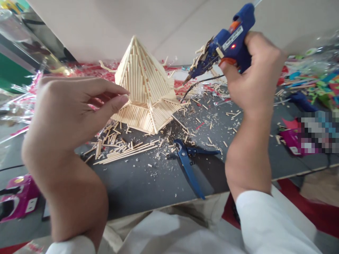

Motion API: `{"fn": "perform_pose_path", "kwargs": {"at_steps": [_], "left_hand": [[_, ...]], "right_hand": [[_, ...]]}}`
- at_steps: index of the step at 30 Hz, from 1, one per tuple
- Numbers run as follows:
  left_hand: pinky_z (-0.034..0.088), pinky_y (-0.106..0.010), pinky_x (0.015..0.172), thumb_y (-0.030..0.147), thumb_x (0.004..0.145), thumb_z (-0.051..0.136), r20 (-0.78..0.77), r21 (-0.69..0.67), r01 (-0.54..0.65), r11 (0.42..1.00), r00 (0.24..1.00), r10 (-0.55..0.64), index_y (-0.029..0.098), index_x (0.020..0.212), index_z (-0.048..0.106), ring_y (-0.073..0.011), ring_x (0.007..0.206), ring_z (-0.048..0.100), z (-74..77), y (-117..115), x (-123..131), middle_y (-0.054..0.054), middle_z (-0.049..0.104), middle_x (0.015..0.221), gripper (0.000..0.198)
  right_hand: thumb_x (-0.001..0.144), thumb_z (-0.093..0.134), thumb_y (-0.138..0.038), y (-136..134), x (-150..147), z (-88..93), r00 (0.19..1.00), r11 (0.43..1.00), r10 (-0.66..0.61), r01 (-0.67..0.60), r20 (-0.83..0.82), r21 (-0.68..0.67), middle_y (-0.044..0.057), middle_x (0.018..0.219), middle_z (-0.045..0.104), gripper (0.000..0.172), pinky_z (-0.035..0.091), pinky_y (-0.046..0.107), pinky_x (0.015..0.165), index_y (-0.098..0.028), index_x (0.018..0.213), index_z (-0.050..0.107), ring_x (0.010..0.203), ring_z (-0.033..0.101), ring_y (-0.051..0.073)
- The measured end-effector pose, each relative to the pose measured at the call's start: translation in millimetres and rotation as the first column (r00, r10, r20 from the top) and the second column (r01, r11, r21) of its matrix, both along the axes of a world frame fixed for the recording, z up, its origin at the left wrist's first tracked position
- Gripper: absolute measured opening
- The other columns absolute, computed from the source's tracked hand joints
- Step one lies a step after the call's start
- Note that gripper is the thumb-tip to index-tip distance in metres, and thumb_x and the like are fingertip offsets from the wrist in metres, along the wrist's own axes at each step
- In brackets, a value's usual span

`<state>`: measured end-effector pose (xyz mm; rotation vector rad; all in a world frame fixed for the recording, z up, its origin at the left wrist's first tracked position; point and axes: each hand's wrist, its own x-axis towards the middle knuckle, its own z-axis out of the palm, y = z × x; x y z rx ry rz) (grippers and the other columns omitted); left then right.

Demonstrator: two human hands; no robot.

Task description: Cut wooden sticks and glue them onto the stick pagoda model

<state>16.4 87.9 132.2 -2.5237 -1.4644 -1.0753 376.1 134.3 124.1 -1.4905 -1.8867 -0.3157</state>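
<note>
Right hand (251, 81) clenches glue gun (227, 42), nozzle right of stick pyramid (144, 88) mid-counter (148, 183); left hand (69, 116) pinches loosely at pyramid's left face, contents unclear; best keep nozzle steady, dab sparingly.

Blue glue gun (233, 42), red light lit, raised with nozzle tilted down-left toward pale stick-built pyramid roof (144, 88), standing upright on dark board.
</note>
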Motion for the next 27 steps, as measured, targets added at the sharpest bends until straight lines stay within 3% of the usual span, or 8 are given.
{"fn": "perform_pose_path", "kwargs": {"at_steps": [8,14,19,23,27], "left_hand": [[0.047,-0.032,0.063,0.04,0.091,0.075,-0.046,0.004,0.009,1.0,0.999,-0.009,0.031,0.109,0.083,-0.0154,0.069,0.07,0.0,-0.2,-2.5,0.003,0.081,0.09,0.021],[0.052,-0.038,0.072,0.047,0.1,0.063,-0.087,-0.208,-0.07,0.976,0.995,0.053,0.028,0.111,0.082,-0.0205,0.077,0.072,12.9,-8.0,4.0,-0.002,0.081,0.097,0.029],[0.055,-0.032,0.072,0.037,0.096,0.071,-0.03,-0.198,0.005,0.98,0.999,-0.011,0.027,0.103,0.082,-0.0149,0.072,0.069,15.7,-6.3,7.2,0.002,0.08,0.09,0.017],[0.054,-0.027,0.073,0.034,0.095,0.073,-0.009,-0.193,-0.001,0.981,1.0,0.0,0.025,0.105,0.083,-0.0114,0.072,0.068,15.3,-8.3,4.8,0.003,0.08,0.087,0.017],[0.051,-0.026,0.074,0.028,0.098,0.067,0.046,-0.224,0.011,0.975,0.999,-0.001,0.025,0.112,0.082,-0.0103,0.071,0.069,15.4,-12.0,4.7,0.003,0.078,0.081,0.02]], "right_hand": [[0.088,0.07,-0.027,1.8,0.4,-1.5,1.0,0.999,0.009,-0.009,-0.009,0.039,0.012,0.118,0.075,0.043,0.053,0.044,0.094,-0.019,0.13,0.069,0.109,0.069,0.035],[0.093,0.065,-0.031,-1.5,-2.1,1.5,0.997,0.998,-0.054,0.053,0.056,0.022,0.009,0.119,0.076,0.041,0.054,0.039,0.093,-0.024,0.134,0.068,0.109,0.071,0.031],[0.083,0.072,-0.019,-1.9,-1.7,1.8,0.999,0.999,-0.033,0.033,-0.002,0.029,0.013,0.12,0.077,0.051,0.054,0.041,0.094,-0.017,0.133,0.071,0.109,0.072,0.032],[0.084,0.078,-0.031,-5.6,4.0,3.2,0.989,0.976,-0.098,0.116,0.107,-0.182,0.016,0.108,0.078,0.039,0.049,0.037,0.08,-0.017,0.119,0.073,0.095,0.07,0.031],[0.079,0.082,-0.033,0.4,17.5,-2.0,0.962,0.87,0.0,0.135,0.274,-0.475,0.015,0.099,0.076,0.033,0.04,0.034,0.068,-0.017,0.105,0.071,0.083,0.064,0.026]]}}
